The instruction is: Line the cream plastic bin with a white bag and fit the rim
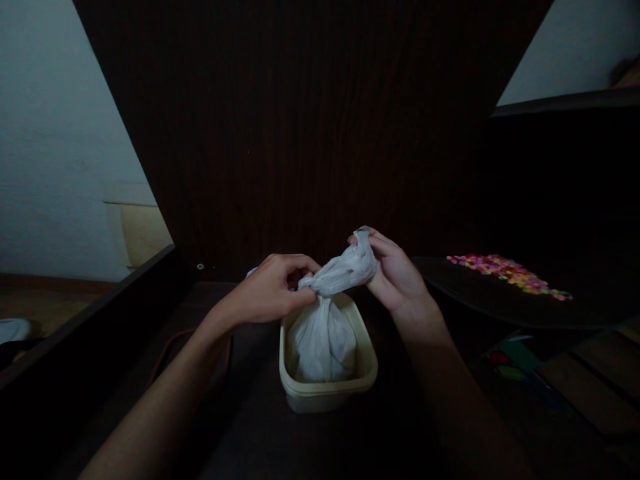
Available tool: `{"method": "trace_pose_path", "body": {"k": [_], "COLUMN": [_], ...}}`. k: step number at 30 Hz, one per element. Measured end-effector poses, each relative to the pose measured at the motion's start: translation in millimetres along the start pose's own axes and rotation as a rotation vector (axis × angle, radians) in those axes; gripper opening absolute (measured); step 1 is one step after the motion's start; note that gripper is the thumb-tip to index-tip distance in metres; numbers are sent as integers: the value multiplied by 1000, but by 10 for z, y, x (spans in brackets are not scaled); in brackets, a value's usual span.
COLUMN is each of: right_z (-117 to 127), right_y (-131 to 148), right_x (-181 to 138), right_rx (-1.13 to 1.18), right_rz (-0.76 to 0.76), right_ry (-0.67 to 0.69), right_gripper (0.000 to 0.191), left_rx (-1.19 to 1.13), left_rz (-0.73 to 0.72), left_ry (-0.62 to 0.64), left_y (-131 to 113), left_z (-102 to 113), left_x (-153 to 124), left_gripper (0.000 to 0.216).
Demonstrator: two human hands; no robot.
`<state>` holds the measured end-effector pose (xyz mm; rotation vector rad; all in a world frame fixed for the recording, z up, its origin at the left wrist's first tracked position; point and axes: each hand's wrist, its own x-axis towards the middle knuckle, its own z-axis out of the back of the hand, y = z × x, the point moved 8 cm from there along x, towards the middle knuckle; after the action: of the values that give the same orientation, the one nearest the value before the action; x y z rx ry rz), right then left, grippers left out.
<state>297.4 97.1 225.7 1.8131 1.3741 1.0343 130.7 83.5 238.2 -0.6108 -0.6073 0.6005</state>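
Note:
A white plastic bag [324,337] sits bulging inside a cream rectangular tub [367,373] on a dark table. The bag's neck is twisted and pulled up above the tub. My left hand [273,288] pinches the twisted neck from the left, fingers closed round it. On the right, my right hand [395,270] grips the loose top end of the bag, with the plastic bunched between thumb and fingers.
A dark round tray [480,300] at the right carries a scatter of small bright beads [507,272]. A dark wooden panel [310,120] rises behind the table. A curved brown strap [167,350] lies at the left. Some coloured items [515,363] lie low at the right.

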Motion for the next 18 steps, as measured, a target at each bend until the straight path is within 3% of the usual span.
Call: {"method": "trace_pose_path", "body": {"k": [6, 10, 12, 15, 18], "right_z": [140, 170, 107, -66, -277], "right_y": [-128, -11, 166, 509, 697], "right_x": [91, 26, -64, -307, -572], "right_rx": [-36, -86, -207, -435, -594], "right_rz": [-61, -15, 119, 453, 676], "right_ry": [-62, -119, -111, -104, -46], "right_gripper": [14, 20, 26, 31, 23], "left_rx": [21, -77, -138, -167, -152], "left_rz": [-64, -20, 19, 43, 58], "left_ry": [16, -44, -89, -132, -138], "left_y": [-57, -47, -16, 25, 56], "left_z": [4, 75, 122, 158, 150], "left_x": [19, 22, 17, 14, 19], "left_gripper": [21, 15, 18, 29, 37]}}
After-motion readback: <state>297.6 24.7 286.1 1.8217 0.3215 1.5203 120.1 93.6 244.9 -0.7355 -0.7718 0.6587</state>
